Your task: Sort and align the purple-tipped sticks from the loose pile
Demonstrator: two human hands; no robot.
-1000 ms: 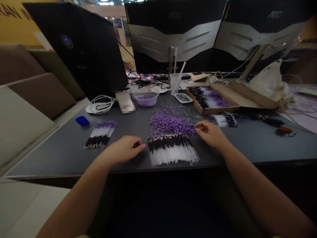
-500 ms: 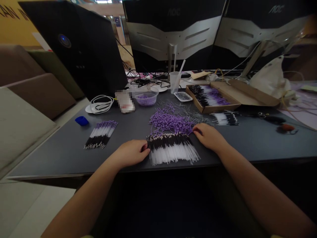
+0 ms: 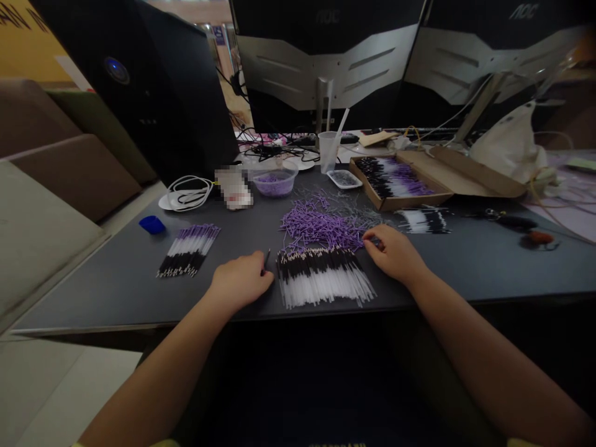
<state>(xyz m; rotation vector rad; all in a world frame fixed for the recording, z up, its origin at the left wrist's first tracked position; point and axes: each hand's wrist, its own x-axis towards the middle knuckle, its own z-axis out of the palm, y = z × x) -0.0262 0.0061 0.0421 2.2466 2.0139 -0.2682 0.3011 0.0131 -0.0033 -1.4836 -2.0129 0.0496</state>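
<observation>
My left hand (image 3: 242,277) is closed in a pinch on a thin black-tipped stick (image 3: 267,257), just left of a wide row of sticks (image 3: 321,276). The row's sticks are black with pale tips at the far end and clear or white at the near end. My right hand (image 3: 393,251) has thumb and forefinger together at the right edge of a loose heap of small purple tubes (image 3: 319,225). Whatever may be between those fingertips is hidden. A smaller bundle of purple-ended sticks (image 3: 189,250) lies to the left.
Behind the heap stand a clear tub of purple tubes (image 3: 274,184), a small white tray (image 3: 344,179) and a cup with a straw (image 3: 328,152). An open cardboard box (image 3: 405,202) holds finished-looking sticks. A blue cap-like piece (image 3: 152,225) sits at left; monitors (image 3: 326,62) rise behind.
My left hand has moved left, away from the row, with a single stick now showing in its fingers. My right hand stays by the purple heap, almost unmoved.
</observation>
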